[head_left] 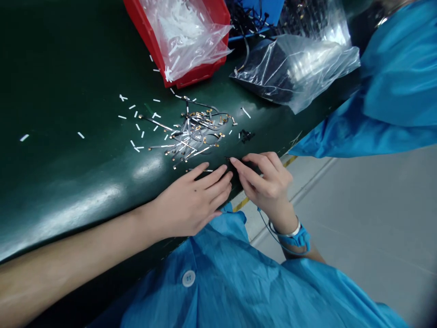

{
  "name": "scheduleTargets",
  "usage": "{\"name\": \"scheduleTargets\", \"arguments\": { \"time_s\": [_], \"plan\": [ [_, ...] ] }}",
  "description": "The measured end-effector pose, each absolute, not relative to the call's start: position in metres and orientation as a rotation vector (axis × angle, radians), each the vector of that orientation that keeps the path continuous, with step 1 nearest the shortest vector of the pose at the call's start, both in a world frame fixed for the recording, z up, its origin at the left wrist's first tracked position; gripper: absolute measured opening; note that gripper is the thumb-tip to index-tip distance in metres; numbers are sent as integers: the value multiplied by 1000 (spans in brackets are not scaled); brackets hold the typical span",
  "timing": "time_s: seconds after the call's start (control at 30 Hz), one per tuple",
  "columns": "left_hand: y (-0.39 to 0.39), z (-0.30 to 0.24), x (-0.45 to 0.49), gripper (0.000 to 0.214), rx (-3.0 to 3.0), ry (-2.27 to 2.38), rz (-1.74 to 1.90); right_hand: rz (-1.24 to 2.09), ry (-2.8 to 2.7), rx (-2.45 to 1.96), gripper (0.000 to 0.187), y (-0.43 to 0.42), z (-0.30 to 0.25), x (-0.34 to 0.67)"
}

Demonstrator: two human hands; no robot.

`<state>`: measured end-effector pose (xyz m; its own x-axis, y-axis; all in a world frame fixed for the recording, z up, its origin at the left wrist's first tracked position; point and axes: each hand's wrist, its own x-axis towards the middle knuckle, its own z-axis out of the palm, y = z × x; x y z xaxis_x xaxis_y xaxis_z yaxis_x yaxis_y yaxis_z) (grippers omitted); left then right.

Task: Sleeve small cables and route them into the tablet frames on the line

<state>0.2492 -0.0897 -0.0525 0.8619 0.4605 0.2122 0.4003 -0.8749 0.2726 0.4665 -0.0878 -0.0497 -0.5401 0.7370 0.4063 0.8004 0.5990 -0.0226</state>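
My left hand (194, 200) lies on the edge of the dark green table (68, 150), fingers stretched forward and close together, tips beside a small dark part (229, 160). My right hand (264, 180) is curled, its fingertips pinching at that same dark part by the table edge; a blue wrist strap (294, 235) sits on that wrist. Just beyond my hands lies a loose pile of thin flex strips with gold ends (194, 130). A small black piece (246, 135) rests to the right of the pile.
Small white slips (136, 114) are scattered over the table left of the pile. A red bin (177, 41) lined with a clear bag of white bits stands at the back. A clear plastic bag (297, 68) with dark contents lies at the back right. Another person's blue sleeve (385, 91) is at the right.
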Motion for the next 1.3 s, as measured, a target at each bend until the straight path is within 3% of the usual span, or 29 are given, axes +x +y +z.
{"name": "scheduleTargets", "arguments": {
  "time_s": [0.13, 0.27, 0.47, 0.67, 0.97, 1.2, 1.3],
  "plan": [
    [-89, -52, 249, 47, 2836, 661, 399, -266, -2433, -1273, 28, -91, -50, 460],
    [-88, -51, 248, 47, 2838, 655, 419, -57, -2259, -1301, 24, -90, -53, 457],
    [-88, -51, 248, 47, 2824, 647, 375, -40, -2274, -1324, 34, -94, -57, 459],
    [-88, -51, 248, 46, 2836, 636, 386, 137, -2101, -1347, 31, -95, -55, 457],
    [-87, -50, 248, 45, 2851, 638, 396, -103, -2265, -1264, 35, -94, -61, 462],
    [-87, -51, 248, 45, 2868, 626, 421, 297, -2061, -1301, 25, -84, -56, 464],
    [-86, -51, 247, 44, 2870, 617, 426, 310, -1988, -1288, 20, -79, -56, 464]
  ]
}}
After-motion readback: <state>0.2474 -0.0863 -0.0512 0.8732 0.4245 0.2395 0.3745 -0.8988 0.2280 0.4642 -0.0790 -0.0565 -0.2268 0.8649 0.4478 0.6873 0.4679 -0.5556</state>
